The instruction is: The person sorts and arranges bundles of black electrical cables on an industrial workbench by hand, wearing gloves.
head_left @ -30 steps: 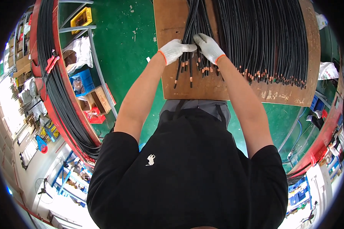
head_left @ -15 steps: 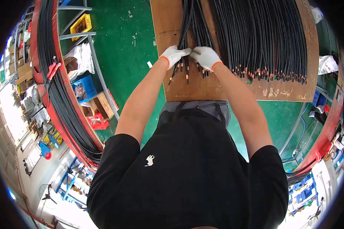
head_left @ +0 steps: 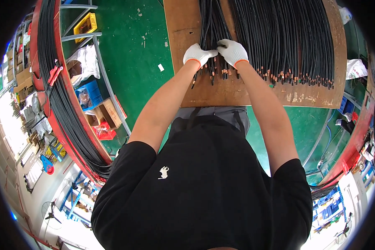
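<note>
Head view: left hand and right hand meet, grip unclear, over the board's uneven left cable bundle, its right cable row untouched.

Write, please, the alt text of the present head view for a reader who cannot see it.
A white-gloved left hand and right hand meet over a small bundle of black cables on a brown board. To their right lies a wider row of similar cables with copper-coloured bands near the ends; green floor shows beyond.
</note>
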`<state>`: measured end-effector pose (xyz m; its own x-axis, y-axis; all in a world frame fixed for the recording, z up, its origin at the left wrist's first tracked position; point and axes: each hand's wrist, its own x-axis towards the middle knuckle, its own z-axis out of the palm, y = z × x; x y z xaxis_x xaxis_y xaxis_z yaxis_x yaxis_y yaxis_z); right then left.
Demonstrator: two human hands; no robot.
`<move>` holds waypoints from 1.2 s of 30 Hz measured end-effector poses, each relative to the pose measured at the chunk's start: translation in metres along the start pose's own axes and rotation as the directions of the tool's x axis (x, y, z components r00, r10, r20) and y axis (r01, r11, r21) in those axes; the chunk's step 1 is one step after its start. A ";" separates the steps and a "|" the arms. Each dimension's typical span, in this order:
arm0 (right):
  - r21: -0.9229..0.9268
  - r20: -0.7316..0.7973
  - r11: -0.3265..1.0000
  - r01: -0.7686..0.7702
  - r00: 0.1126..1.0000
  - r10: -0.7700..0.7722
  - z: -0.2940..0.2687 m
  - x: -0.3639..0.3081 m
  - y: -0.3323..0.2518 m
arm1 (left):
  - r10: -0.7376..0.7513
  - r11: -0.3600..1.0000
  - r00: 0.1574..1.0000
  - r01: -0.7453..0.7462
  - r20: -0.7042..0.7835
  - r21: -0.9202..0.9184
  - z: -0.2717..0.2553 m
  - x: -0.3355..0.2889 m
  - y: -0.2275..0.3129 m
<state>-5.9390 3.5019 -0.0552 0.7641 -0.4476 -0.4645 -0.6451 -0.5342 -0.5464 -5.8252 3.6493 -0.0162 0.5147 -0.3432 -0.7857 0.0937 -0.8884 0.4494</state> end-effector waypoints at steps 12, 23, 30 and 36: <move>-0.239 0.010 0.963 -0.128 0.991 0.134 0.013 -0.010 -0.070 | 0.142 0.879 0.978 -0.054 0.152 -0.474 -0.028 0.002 -0.046; -0.145 -0.113 0.986 -0.082 0.991 0.066 0.032 -0.020 -0.075 | 0.206 0.776 0.976 -0.121 0.068 -0.620 -0.023 0.000 -0.085; 0.124 0.045 0.958 -0.259 0.966 0.256 0.016 0.001 -0.060 | 0.209 0.716 0.971 -0.071 0.116 -0.695 -0.022 -0.008 -0.077; -0.134 -0.236 0.991 -0.018 0.972 -0.014 0.025 -0.019 -0.057 | 0.267 0.758 0.962 -0.178 0.049 -0.628 -0.025 -0.036 -0.059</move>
<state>-5.9172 3.5586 -0.0322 0.7523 -0.5968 -0.2790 -0.6526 -0.6174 -0.4392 -5.8274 3.7217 -0.0037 0.4782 -0.5830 -0.6569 0.5142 -0.4205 0.7475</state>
